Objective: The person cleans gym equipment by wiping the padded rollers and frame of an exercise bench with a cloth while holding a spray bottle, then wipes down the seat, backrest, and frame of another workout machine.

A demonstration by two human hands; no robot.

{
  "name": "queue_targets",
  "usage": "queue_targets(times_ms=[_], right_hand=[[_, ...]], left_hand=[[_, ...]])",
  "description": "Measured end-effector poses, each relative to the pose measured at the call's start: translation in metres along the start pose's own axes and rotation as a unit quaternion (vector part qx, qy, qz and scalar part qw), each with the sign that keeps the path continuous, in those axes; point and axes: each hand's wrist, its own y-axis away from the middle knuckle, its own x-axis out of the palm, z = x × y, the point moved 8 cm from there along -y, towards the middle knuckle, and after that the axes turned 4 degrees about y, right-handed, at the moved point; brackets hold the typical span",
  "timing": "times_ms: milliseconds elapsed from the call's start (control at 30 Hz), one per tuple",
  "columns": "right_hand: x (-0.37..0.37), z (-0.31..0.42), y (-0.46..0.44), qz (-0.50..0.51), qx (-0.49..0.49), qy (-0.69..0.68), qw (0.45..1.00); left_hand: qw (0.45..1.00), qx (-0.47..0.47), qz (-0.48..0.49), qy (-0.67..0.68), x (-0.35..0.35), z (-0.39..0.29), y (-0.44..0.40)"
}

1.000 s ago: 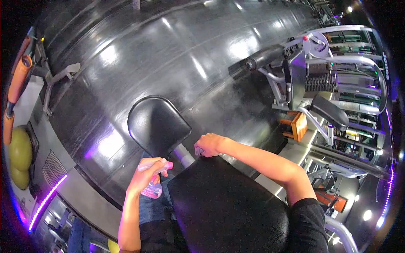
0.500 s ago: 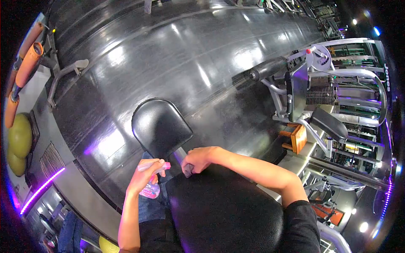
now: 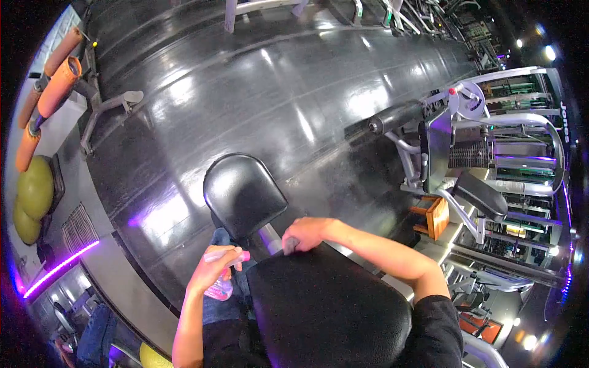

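My left hand (image 3: 216, 268) is wrapped round a clear spray bottle (image 3: 220, 288) with a pink nozzle, held just left of a black padded backrest (image 3: 331, 306). At the far edge of that pad my right hand (image 3: 308, 233) is closed on a dark grey cloth (image 3: 291, 245). Most of the cloth is hidden under the fingers. Just beyond my hands stands a smaller black seat pad (image 3: 244, 193), joined by a light metal post (image 3: 270, 238).
A weight machine (image 3: 438, 147) and a small wooden stool (image 3: 432, 217) stand to the right. Left are orange foam rollers (image 3: 61, 86), yellow-green balls (image 3: 35, 190) and a mirror edged by a purple light strip (image 3: 61, 270). Dark shiny floor (image 3: 245, 104) lies ahead.
My right hand has shifted slightly right along the pad's far edge with the cloth. The whole view has tilted a little, so the surroundings sit lower. My left hand still grips the bottle.
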Motion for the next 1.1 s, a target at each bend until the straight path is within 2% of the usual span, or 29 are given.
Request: queue_targets(times_ms=[67, 100, 200, 267, 333, 400, 500, 567, 600, 667, 700, 733, 800, 933, 1000, 1100], right_hand=[[-0.008, 0.044, 0.007, 0.015, -0.078, -0.081, 0.994], [-0.01, 0.057, 0.012, 0.051, -0.068, -0.088, 0.992], [-0.016, 0.045, 0.026, 0.032, -0.056, -0.116, 0.991], [-0.017, 0.028, 0.028, 0.011, -0.03, -0.097, 0.995], [-0.018, -0.001, 0.025, -0.017, 0.081, -0.001, 0.997], [-0.011, -0.014, 0.017, -0.04, 0.093, 0.003, 0.995], [-0.009, 0.001, 0.018, -0.029, 0.057, 0.022, 0.998], [-0.015, 0.043, 0.03, 0.002, -0.026, -0.053, 0.998], [-0.022, 0.058, 0.04, -0.001, -0.026, -0.053, 0.998], [-0.031, 0.093, 0.061, 0.012, -0.115, -0.167, 0.979], [-0.031, 0.091, 0.067, 0.008, -0.118, -0.144, 0.983], [-0.035, 0.087, 0.073, 0.003, -0.115, -0.146, 0.983], [-0.04, 0.068, 0.081, 0.01, -0.024, -0.14, 0.99], [-0.038, 0.036, 0.067, -0.026, 0.078, -0.014, 0.997], [-0.038, 0.039, 0.067, -0.026, 0.086, -0.032, 0.995], [-0.035, 0.062, 0.071, 0.005, 0.045, -0.052, 0.998]], left_hand=[[1.0, 0.002, -0.007, -0.005, 0.001, -0.004, 0.005], [1.0, 0.004, -0.005, -0.006, 0.002, -0.004, 0.006], [1.0, 0.013, 0.0, -0.01, 0.006, -0.012, 0.011], [1.0, 0.021, -0.001, -0.012, 0.007, -0.018, 0.014], [1.0, 0.016, 0.001, -0.014, 0.009, -0.02, 0.016], [0.999, 0.021, 0.001, -0.026, 0.009, -0.026, 0.018], [0.999, 0.028, 0.0, -0.035, 0.008, -0.029, 0.019], [0.999, 0.021, 0.004, -0.035, 0.007, -0.028, 0.018], [0.999, 0.022, 0.005, -0.038, 0.007, -0.031, 0.018], [0.998, 0.022, 0.011, -0.049, 0.008, -0.035, 0.019], [0.998, 0.021, 0.015, -0.052, 0.009, -0.036, 0.018], [0.998, 0.023, 0.023, -0.054, 0.01, -0.036, 0.017], [0.997, 0.027, 0.033, -0.059, 0.013, -0.039, 0.017], [0.995, 0.018, 0.051, -0.08, 0.016, -0.046, 0.017], [0.993, 0.025, 0.062, -0.1, 0.017, -0.052, 0.02], [0.991, 0.028, 0.077, -0.105, 0.016, -0.059, 0.024]])
